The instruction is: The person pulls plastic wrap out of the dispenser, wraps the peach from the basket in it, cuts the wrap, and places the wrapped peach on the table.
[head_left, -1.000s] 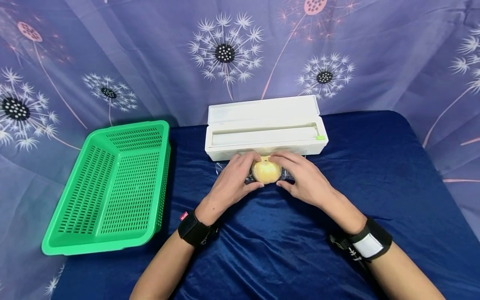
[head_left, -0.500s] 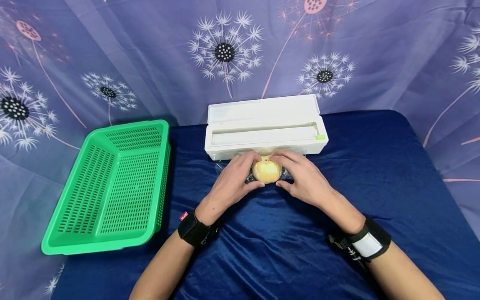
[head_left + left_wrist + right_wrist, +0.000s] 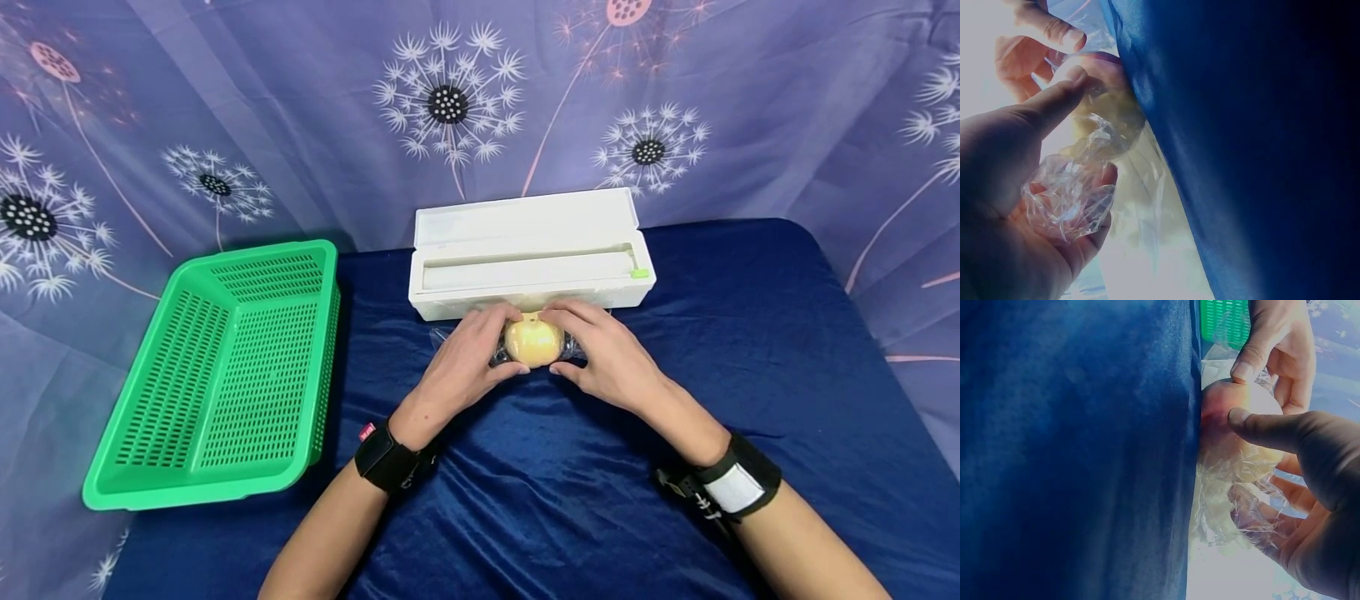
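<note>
A yellow apple (image 3: 534, 343) with a reddish blush (image 3: 1219, 409) sits on the blue cloth, wrapped in clear cling film (image 3: 1069, 197). My left hand (image 3: 467, 354) grips it from the left, thumb at the near side and fingers at the far side. From the right, my right hand (image 3: 609, 354) holds it in the same way. Bunched film ends lie within the curl of each palm, as both wrist views show. Right behind the hands stands a white cling film box (image 3: 532, 300), lid raised, a roll inside.
A green slider (image 3: 640, 273) sits at the box's right end. To the left stands a green perforated basket (image 3: 322, 367). Blue cloth (image 3: 540, 500) covers the table, and a purple curtain (image 3: 315, 100) with dandelion prints hangs behind.
</note>
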The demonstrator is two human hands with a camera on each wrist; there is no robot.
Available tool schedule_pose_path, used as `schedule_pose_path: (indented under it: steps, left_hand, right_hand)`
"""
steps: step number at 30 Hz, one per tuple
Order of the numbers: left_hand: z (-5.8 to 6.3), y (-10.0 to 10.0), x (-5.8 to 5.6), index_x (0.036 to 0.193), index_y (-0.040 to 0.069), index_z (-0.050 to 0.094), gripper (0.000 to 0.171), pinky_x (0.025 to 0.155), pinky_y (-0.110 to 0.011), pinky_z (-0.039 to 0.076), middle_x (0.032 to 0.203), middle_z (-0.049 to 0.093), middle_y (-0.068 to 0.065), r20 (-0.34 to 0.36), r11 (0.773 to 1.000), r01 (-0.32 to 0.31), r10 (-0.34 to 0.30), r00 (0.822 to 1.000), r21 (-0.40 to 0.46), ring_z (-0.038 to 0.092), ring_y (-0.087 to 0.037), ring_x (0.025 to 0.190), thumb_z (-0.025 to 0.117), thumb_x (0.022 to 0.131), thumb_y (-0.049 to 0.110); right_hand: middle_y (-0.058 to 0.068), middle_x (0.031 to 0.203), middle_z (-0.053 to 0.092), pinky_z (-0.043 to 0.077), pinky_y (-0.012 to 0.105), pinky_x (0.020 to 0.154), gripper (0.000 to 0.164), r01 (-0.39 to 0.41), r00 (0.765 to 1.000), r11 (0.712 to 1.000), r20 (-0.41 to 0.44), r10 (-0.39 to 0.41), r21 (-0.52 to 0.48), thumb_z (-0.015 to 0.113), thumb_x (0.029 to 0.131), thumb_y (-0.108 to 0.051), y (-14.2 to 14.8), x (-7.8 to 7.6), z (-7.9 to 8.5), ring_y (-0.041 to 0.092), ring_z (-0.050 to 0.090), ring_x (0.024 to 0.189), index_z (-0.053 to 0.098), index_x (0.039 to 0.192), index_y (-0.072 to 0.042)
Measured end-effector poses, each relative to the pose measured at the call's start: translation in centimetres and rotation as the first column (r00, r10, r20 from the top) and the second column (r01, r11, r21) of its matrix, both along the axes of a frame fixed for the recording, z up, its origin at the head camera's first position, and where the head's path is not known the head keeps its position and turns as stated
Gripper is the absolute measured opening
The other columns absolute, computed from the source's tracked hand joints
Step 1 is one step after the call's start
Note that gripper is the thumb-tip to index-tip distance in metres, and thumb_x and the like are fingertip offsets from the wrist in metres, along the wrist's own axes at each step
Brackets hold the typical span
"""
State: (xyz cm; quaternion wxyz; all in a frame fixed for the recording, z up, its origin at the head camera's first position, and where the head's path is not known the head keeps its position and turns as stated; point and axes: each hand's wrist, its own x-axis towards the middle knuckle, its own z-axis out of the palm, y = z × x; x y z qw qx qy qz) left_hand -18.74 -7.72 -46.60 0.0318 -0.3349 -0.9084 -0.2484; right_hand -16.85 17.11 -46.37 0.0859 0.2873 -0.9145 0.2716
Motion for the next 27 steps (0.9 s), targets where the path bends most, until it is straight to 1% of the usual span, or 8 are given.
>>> schedule_pose_path:
  steps: [6, 15, 27]
  left_hand:
    - [0.04, 0.01, 0.0, 0.143, 0.013, 0.051, 0.068, 0.1, -0.037, 0.049, 0.14, 0.059, -0.003, 0.001, 1.0, 0.001, -0.001, 1.0, -0.002, 0.059, -0.023, 0.119, 0.086, 0.09, 0.038]
    - [0.1, -0.03, -0.03, 0.144, 0.013, 0.051, 0.068, 0.101, -0.037, 0.049, 0.139, 0.059, -0.002, 0.007, 1.0, -0.002, 0.002, 1.0, -0.007, 0.06, -0.022, 0.121, 0.084, 0.091, 0.039]
    - [0.03, -0.03, -0.05, 0.145, 0.013, 0.051, 0.067, 0.102, -0.037, 0.049, 0.14, 0.059, -0.002, 0.035, 1.0, 0.003, -0.003, 0.999, 0.001, 0.059, -0.022, 0.123, 0.083, 0.093, 0.04]
  right_hand:
    - [0.014, 0.144, 0.06, 0.052, 0.052, 0.105, 0.077, 0.004, 1.0, 1.0, 0.006, -0.004, 0.003, 0.1, 0.073, -0.013, 0.05, 0.01, 0.02, 0.035, 0.06, 0.13, 0.064, 0.141, -0.006]
    - [0.014, 0.143, 0.06, 0.052, 0.051, 0.104, 0.074, 0.006, 1.0, 1.0, 0.008, -0.006, -0.002, 0.099, 0.076, -0.016, 0.02, -0.08, 0.01, 0.034, 0.06, 0.13, 0.064, 0.14, -0.006]
    - [0.013, 0.14, 0.062, 0.054, 0.051, 0.101, 0.074, 0.001, 1.0, 1.0, 0.016, -0.001, -0.01, 0.099, 0.076, -0.016, 0.02, -0.12, -0.13, 0.033, 0.062, 0.126, 0.063, 0.141, -0.007]
